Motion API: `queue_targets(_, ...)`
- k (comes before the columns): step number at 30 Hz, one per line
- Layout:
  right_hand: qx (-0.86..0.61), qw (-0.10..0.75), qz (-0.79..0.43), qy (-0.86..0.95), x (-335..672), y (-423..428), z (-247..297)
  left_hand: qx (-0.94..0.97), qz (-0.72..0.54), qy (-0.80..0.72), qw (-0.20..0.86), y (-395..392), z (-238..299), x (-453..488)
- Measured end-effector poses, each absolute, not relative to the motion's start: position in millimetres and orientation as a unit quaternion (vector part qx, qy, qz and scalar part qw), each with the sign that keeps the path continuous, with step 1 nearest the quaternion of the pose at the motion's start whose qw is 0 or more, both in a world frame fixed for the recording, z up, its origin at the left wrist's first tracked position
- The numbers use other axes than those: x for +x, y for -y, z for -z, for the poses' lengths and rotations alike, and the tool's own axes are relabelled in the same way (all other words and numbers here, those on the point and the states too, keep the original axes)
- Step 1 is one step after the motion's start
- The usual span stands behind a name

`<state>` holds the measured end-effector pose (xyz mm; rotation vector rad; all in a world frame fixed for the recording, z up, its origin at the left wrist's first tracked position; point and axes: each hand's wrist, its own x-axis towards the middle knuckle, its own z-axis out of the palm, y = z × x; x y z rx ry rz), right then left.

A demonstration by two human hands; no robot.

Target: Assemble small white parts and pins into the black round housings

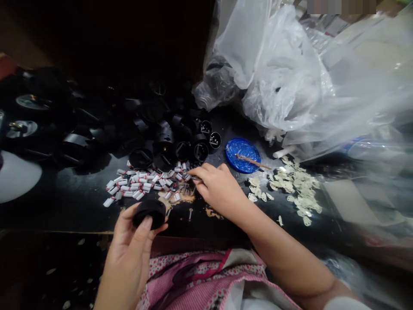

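My left hand (130,249) holds a round black plastic cap (149,213) near the table's front edge, thumb over its rim. My right hand (217,187) reaches forward onto the black table (74,202), fingertips pinched at the edge of a scatter of small white cylinders with red bands (142,183) and a few small screws (186,189). Whether the fingers grip one of them cannot be made out. A heap of black plastic housings (167,142) lies just behind the white pieces.
A blue lid (242,154) with a thin stick across it sits right of the housings. Small cream flat pieces (297,185) are spread at the right. Crumpled clear plastic bags (290,77) fill the back right. A white rounded object (16,174) sits at far left.
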<state>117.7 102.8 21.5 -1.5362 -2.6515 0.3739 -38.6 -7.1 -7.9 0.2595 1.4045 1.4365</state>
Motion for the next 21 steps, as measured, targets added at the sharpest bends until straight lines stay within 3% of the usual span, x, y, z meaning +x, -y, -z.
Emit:
queue_targets(7,-0.473,0.003,-0.072,0.878,112.9,-111.8,-19.3,0.082,-0.602,-0.575,0.548,-1.1,-1.6,-29.1)
queue_targets(13,-0.412,0.084,-0.23,0.878,118.4,-85.3,-28.3,0.1,-0.62,-0.499,0.597,-4.5,3.8,-24.5)
queue_targets(21,-0.436,0.173,-0.224,0.854,132.0,-59.2,-16.0,0.15,-0.57,-0.526,0.614,5.4,14.7,-14.2)
